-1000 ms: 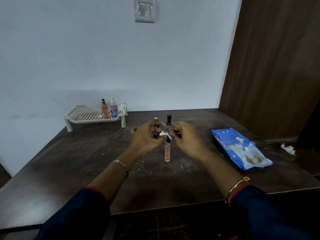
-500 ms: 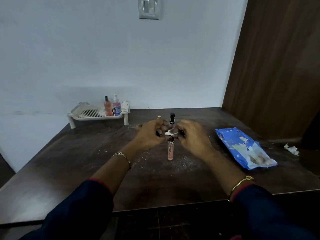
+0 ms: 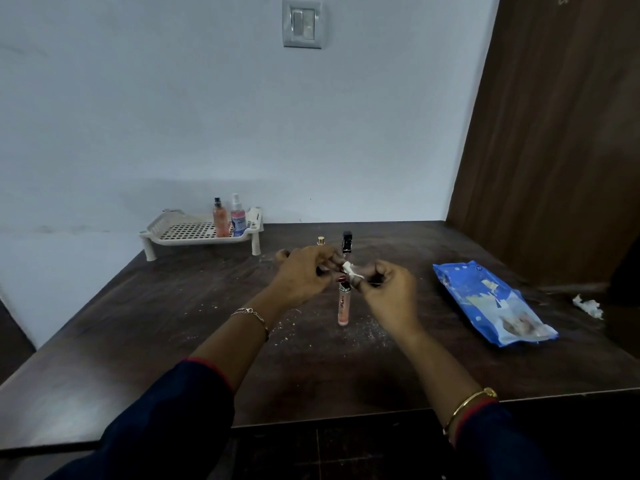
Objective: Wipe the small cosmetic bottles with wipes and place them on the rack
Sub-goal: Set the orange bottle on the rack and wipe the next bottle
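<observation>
My left hand (image 3: 303, 277) grips a small dark bottle (image 3: 340, 279), mostly hidden by the fingers, above the middle of the table. My right hand (image 3: 389, 289) pinches a crumpled white wipe (image 3: 352, 273) against the bottle's end. Right below them a slim pink tube (image 3: 343, 308) stands upright on the table. Behind the hands stand a gold-capped bottle (image 3: 321, 241) and a black-capped bottle (image 3: 347, 241). The white perforated rack (image 3: 194, 232) sits at the back left and holds an orange bottle (image 3: 220, 220) and a pink spray bottle (image 3: 238, 218).
A blue pack of wipes (image 3: 491, 303) lies on the dark wooden table (image 3: 173, 313) to the right. A used crumpled wipe (image 3: 588, 305) lies near the right edge by a brown door. White crumbs are scattered around the pink tube.
My hands stay together over the pink tube; the right hand has drawn slightly right with the wipe, and a dark red end of the held bottle shows.
</observation>
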A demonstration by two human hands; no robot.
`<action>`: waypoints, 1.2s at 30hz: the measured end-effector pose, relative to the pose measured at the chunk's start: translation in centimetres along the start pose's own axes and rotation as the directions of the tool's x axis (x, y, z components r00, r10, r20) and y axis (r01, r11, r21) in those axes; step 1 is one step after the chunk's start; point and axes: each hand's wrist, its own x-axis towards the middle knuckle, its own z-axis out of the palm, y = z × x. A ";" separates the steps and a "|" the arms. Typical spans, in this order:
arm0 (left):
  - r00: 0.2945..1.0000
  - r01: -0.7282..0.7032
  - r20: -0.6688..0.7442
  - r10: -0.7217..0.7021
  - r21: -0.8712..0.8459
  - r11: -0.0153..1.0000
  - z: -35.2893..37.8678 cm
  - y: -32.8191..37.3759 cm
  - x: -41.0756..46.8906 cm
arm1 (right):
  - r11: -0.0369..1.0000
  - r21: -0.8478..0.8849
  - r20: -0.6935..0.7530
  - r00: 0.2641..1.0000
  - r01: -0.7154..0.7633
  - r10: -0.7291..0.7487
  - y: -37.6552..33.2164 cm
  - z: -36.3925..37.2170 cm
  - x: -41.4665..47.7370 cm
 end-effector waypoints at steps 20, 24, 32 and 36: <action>0.999 -0.053 0.033 0.044 0.365 0.930 -0.8 -0.1 0.5 | 0.990 -0.023 -0.093 0.986 -0.140 0.137 0.1 1.1 -0.2; 0.997 -0.075 0.058 0.056 0.399 0.914 -1.0 0.4 0.7 | 0.994 0.027 -0.135 0.985 -0.103 0.105 0.7 1.8 -0.7; 0.996 -0.065 0.080 0.039 0.347 0.936 -1.1 0.8 1.3 | 0.983 0.006 0.074 0.981 -0.183 0.182 1.9 0.8 -0.6; 0.996 -0.064 0.085 0.036 0.361 0.930 -1.2 1.0 1.5 | 0.972 0.186 0.108 0.986 -0.146 0.127 0.6 1.0 0.4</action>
